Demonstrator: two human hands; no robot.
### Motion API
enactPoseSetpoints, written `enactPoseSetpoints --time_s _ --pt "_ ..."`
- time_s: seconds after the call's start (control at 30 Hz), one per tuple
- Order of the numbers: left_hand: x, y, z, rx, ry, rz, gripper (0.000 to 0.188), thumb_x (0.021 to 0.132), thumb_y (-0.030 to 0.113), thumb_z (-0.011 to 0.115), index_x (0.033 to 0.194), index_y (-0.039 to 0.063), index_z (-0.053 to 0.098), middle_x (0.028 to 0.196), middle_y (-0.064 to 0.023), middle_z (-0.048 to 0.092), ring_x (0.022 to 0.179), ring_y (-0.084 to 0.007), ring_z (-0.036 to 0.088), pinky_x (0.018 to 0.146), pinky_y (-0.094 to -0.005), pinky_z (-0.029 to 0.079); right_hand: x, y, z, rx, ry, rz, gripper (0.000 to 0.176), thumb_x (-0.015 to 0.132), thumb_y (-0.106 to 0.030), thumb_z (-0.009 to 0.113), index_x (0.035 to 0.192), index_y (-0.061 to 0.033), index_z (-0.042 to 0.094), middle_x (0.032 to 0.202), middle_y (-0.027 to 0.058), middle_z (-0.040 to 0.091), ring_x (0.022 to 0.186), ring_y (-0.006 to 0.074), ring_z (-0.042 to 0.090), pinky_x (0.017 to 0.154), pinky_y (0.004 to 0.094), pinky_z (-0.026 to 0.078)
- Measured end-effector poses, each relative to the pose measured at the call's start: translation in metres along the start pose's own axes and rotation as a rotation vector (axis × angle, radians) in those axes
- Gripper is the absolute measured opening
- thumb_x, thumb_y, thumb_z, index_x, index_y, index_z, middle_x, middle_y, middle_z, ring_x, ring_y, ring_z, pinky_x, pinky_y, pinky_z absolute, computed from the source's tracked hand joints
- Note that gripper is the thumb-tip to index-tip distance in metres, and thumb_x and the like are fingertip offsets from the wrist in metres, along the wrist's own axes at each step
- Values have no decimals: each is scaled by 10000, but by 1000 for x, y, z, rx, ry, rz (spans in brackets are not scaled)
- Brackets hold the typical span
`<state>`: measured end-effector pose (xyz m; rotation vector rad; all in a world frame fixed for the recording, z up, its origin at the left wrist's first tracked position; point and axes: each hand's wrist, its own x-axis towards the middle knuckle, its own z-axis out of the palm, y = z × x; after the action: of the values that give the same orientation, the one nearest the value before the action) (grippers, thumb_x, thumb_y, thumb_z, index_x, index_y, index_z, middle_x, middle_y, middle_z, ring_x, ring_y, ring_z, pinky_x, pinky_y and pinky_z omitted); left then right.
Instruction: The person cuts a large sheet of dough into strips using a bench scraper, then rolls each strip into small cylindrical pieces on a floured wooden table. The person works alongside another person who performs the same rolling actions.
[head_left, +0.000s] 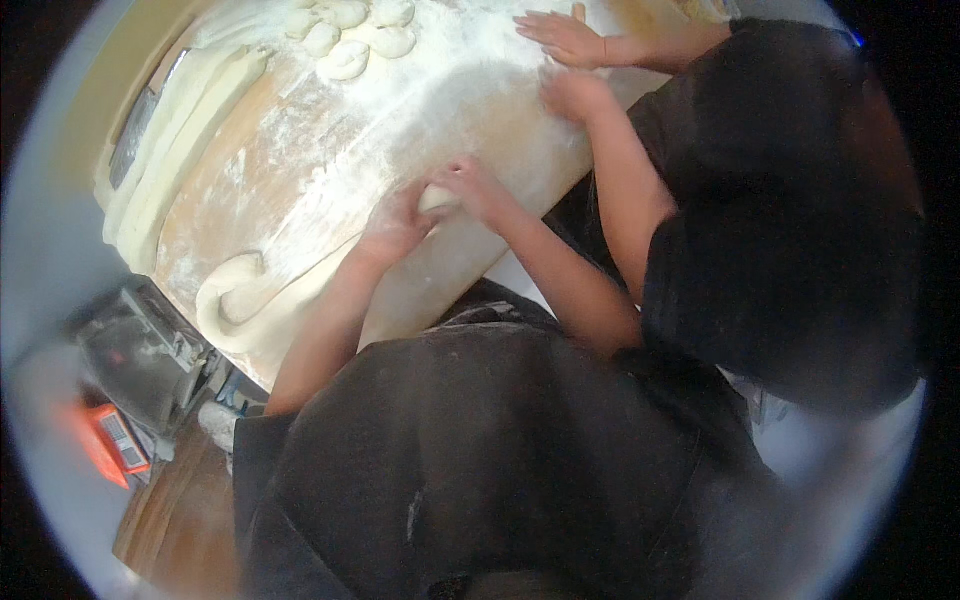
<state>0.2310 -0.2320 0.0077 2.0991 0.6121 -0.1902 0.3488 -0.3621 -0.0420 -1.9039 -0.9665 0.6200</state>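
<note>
A long, thick rope of dough (300, 304) lies along the near side of a floured wooden work table (255, 176), its far-left end curled into a hook. My left hand (397, 221) is around the rope near its right end. Close beside it, my right hand (472, 187) grips the tip, with its fingers bent. Between the two hands a short piece of pale dough shows. Some blur covers my fingers, and my left forearm hides part of the rope.
At the right, a co-worker's hands (566, 41) are over the floured tabletop. Several dough pieces (349, 60) cluster at the back. Long dough strips (184, 142) line the left edge. Lower left are a dark machine or scale (139, 360) and an orange device with keys (120, 439).
</note>
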Motion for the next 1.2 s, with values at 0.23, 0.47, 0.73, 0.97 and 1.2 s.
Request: enactPoseSetpoints --time_s 0.23,0.47,0.73,0.97,1.2 --pt "-8 8 14 90 71 -281 398 703 233 735 1048 65 633 989 -184 661 943 -362 630 815 -429 507 27 -5 2 374 -138 741 336 863 -299 607 1013 0 631 980 144 619 897 214 587 824 328 459" --pt "5 19 0 0 50 -194 347 712 209 686 1037 90 659 956 -183 679 905 -349 658 785 -419 530 13 -29 3 -79 -62 75 248 849 -241 606 994 -39 605 899 146 615 889 257 596 815 353 471" --pt "14 34 -7 456 -37 -127 239 835 253 538 920 97 698 866 -138 703 830 -316 687 740 -424 531 19 -41 5 -147 -17 230 256 862 -231 596 898 23 602 912 157 621 871 249 596 795 364 466" --pt "20 -25 22 489 389 -139 424 769 446 663 1008 95 663 976 -197 656 880 -280 651 807 -490 489 80 -213 -32 -96 34 151 337 838 -293 685 945 20 617 915 127 643 843 225 608 789 341 483" --pt "-26 -37 -21 -240 -51 -233 637 742 374 752 1246 53 530 1080 -205 633 971 -325 625 828 -399 503 35 -45 -6 -525 16 -199 428 820 -306 719 1043 21 557 876 112 598 832 159 581 686 290 487"
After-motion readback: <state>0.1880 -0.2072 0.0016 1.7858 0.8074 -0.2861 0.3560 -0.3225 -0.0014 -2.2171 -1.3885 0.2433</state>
